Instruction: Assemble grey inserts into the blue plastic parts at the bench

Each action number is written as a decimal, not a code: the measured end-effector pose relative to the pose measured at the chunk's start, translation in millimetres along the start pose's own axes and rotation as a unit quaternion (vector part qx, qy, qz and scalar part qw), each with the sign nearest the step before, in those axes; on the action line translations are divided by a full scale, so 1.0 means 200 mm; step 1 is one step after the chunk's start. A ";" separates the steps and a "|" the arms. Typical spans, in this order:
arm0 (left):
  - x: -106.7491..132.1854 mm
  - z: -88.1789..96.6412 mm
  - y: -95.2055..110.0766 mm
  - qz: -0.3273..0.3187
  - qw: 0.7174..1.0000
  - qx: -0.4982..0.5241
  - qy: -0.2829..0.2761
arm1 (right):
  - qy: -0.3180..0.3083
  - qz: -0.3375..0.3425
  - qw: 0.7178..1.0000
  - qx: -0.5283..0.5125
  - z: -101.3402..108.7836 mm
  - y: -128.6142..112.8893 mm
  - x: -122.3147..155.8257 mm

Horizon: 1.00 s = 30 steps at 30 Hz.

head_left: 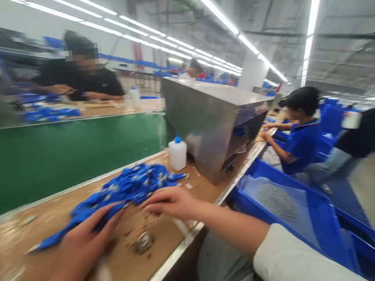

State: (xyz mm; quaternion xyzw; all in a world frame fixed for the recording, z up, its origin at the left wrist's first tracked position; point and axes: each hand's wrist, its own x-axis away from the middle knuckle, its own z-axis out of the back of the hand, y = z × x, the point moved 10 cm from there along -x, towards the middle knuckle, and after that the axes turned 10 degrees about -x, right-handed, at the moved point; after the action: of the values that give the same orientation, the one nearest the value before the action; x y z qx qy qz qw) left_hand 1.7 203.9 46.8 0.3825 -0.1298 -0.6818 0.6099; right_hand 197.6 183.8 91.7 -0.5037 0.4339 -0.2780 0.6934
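Note:
My left hand (89, 236) is closed round a small blue piece, whose tip pokes out between thumb and fingers; its exact kind is blurred. Close by, on the right, my right hand (171, 201) has its fingers drawn together in a pinch, and whatever is in them is too small to make out. Behind both hands lies a heap of blue pieces (128, 183) with pale ends. On the brown tabletop (164, 244) in front of my hands sits a small shiny round metal dish (144, 242), with tiny brownish bits scattered around it.
A white bottle with a blue cap (178, 153) stands beside a large metal box (202, 126). Blue crates (315, 225) are at my right, one holding small grey parts (276, 200). A green partition (69, 152) backs the table. Co-workers sit across and to the right.

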 end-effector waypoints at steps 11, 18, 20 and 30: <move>0.04 -0.07 0.06 -0.101 0.994 0.039 -0.016 | -0.166 0.060 0.947 0.268 -0.12 -0.04 0.15; 0.06 -0.07 0.10 -0.110 0.993 0.012 -0.033 | -0.203 0.080 0.929 0.300 -0.22 -0.02 0.17; 0.06 -0.07 0.10 -0.113 0.993 0.005 -0.035 | -0.199 0.082 0.931 0.295 -0.22 -0.01 0.17; 0.06 -0.07 0.12 -0.123 0.991 0.023 -0.038 | -0.191 0.066 0.944 0.261 -0.22 -0.01 0.16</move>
State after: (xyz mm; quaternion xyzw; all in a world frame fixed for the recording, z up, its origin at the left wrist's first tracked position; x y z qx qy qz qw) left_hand 28.7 190.6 48.4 0.3830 -0.1207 -0.7625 0.5073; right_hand 174.1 137.3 78.3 -0.3189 0.2374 -0.2337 0.8873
